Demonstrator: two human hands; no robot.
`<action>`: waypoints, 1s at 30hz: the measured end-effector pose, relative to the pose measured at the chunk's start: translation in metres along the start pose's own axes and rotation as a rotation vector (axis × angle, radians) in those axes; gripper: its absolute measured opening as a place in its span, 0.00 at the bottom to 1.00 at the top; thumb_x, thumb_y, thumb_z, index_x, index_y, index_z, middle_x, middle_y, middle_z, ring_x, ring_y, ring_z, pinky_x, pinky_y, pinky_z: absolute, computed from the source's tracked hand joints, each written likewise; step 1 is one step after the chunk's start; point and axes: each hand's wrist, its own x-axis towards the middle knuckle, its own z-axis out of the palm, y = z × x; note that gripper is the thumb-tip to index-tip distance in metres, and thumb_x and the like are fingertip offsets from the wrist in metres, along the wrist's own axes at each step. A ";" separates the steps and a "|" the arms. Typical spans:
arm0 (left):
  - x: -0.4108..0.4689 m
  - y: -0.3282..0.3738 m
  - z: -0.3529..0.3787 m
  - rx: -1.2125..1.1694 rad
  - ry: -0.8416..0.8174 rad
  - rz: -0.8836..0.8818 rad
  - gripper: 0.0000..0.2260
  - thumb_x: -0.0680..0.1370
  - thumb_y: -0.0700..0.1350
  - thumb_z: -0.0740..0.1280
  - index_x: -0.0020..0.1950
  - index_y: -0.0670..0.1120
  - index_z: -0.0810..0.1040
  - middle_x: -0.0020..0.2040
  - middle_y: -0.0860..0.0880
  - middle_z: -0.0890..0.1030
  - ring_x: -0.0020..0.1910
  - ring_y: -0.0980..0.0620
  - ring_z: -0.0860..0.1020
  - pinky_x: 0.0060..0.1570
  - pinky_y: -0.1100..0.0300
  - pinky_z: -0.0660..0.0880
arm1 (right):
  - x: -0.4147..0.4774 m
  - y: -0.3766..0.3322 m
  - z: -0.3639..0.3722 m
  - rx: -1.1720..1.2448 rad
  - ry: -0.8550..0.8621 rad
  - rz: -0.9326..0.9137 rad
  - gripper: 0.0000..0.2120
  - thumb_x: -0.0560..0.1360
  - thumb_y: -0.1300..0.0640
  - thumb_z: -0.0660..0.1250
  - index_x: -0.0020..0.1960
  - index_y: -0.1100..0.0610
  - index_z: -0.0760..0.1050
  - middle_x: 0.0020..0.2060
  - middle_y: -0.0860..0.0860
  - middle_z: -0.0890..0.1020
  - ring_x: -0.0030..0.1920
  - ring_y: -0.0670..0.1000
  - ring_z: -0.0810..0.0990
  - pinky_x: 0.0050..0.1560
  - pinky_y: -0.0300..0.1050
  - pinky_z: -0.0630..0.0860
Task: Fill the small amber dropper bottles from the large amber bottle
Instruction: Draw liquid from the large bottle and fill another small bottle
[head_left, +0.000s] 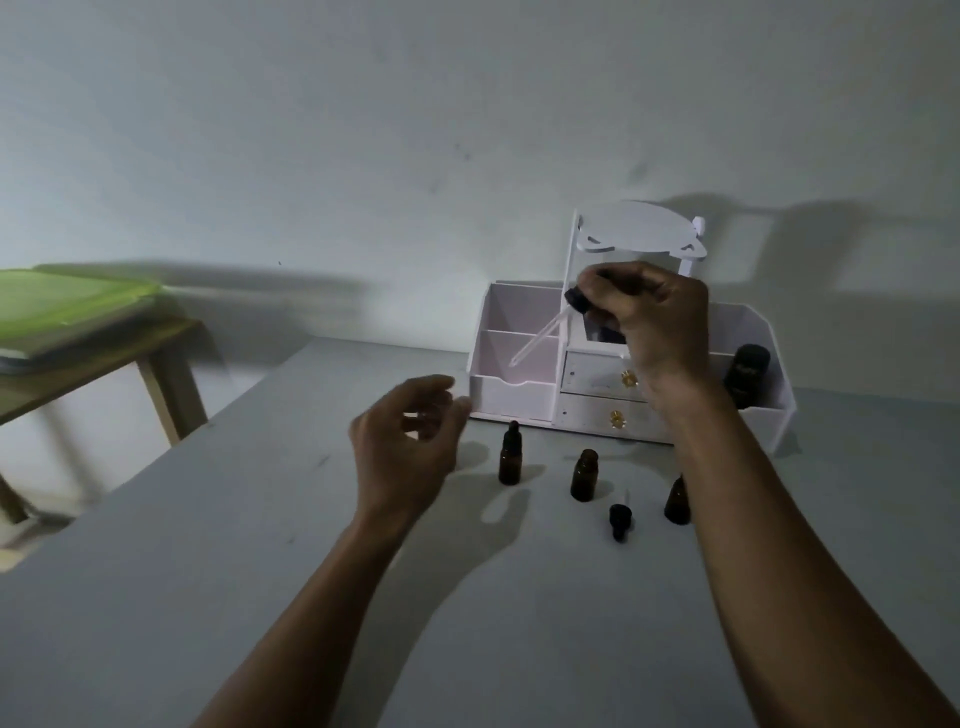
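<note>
My right hand is raised in front of the white organizer and pinches a dropper by its black bulb, the glass tube slanting down to the left. My left hand hovers above the table with fingers curled apart, holding nothing. Three small amber bottles stand on the grey table: a capped one at left, an uncapped one in the middle, and a third partly hidden by my right forearm. A loose black dropper cap lies between them. The large amber bottle stands in the organizer's right compartment.
The white organizer with two small drawers and a top shelf stands against the wall at the table's back. A wooden side table holding a green-lidded container is at the left.
</note>
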 end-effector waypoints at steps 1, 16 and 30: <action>0.006 -0.010 -0.007 0.005 0.015 -0.036 0.11 0.73 0.44 0.76 0.54 0.47 0.84 0.43 0.54 0.85 0.41 0.58 0.83 0.40 0.66 0.79 | 0.000 0.002 0.010 0.031 0.003 0.012 0.04 0.72 0.60 0.77 0.46 0.59 0.85 0.38 0.53 0.87 0.40 0.52 0.87 0.40 0.43 0.83; 0.015 -0.081 -0.014 -0.146 -0.363 -0.339 0.22 0.72 0.40 0.77 0.65 0.49 0.80 0.54 0.50 0.85 0.50 0.60 0.84 0.50 0.66 0.78 | -0.010 0.025 0.070 0.038 -0.099 0.089 0.05 0.72 0.62 0.76 0.47 0.60 0.85 0.38 0.51 0.87 0.41 0.49 0.87 0.45 0.43 0.84; 0.016 -0.079 -0.016 -0.120 -0.373 -0.334 0.22 0.74 0.42 0.76 0.67 0.50 0.79 0.56 0.50 0.84 0.49 0.64 0.83 0.49 0.67 0.79 | -0.018 0.049 0.106 -0.234 -0.356 -0.052 0.07 0.73 0.62 0.75 0.50 0.62 0.85 0.41 0.51 0.87 0.39 0.42 0.86 0.48 0.36 0.81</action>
